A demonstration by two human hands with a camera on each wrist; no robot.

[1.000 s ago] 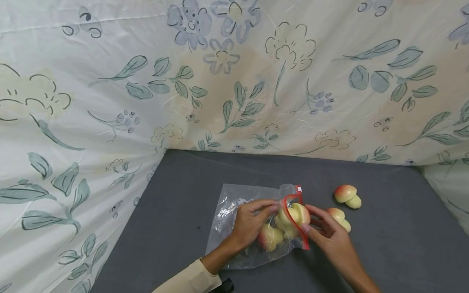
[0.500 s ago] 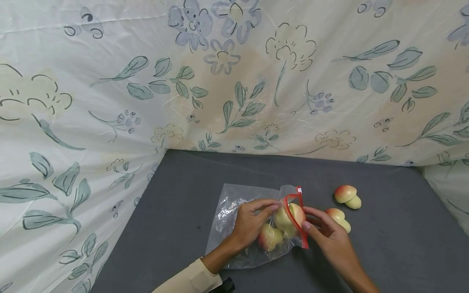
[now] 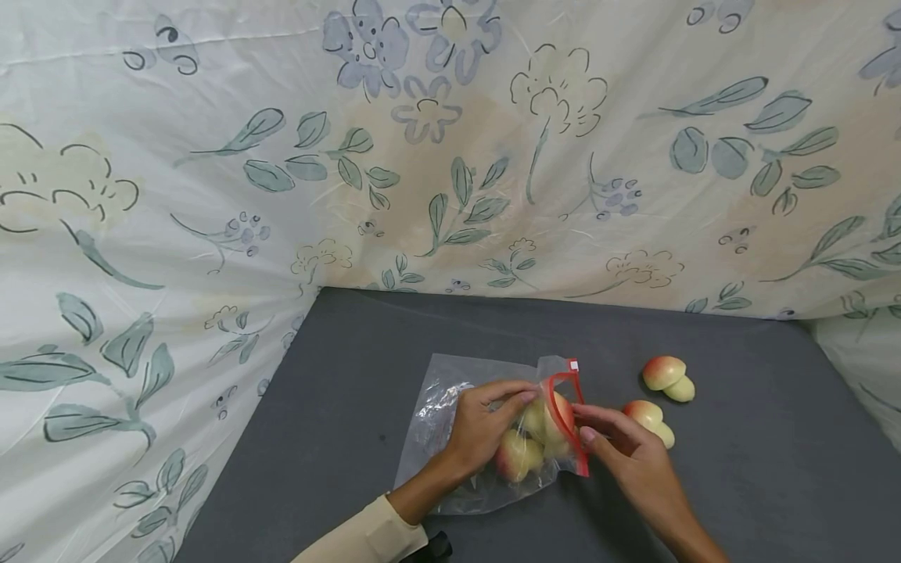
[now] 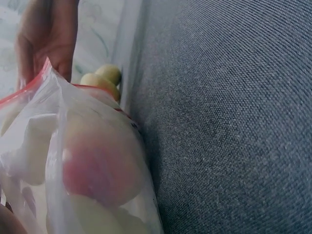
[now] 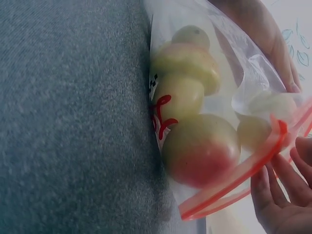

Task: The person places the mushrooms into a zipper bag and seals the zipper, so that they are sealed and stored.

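My left hand (image 3: 479,430) pinches the upper layer of a clear plastic bag (image 3: 436,414) between thumb and forefinger, close to its mouth; the remaining fingers are tucked out of sight. My right hand (image 3: 633,453) is at the bag's mouth, thumb and forefinger a little apart, the fingertips at the red zip strip (image 3: 580,453). I cannot tell whether they also touch the nearest piece inside.

The bag lies on the dark grey table (image 3: 338,414), under my left hand and reaching out past its far side. Within it, between my hands, are mushroom-shaped pieces (image 3: 517,456), pale yellow with reddish caps; creased plastic and my left fingers cover some, so I cannot count them. Red print (image 5: 165,117) on the bag shows beside them, too partial to read.

Just beyond my right knuckles sits a loose mushroom (image 3: 644,414), partly hidden by the hand, with a farther mushroom (image 3: 664,373) behind it. By my left wrist, below the cream sleeve (image 3: 383,532), a black object (image 3: 438,547) is cut off, unclear what.
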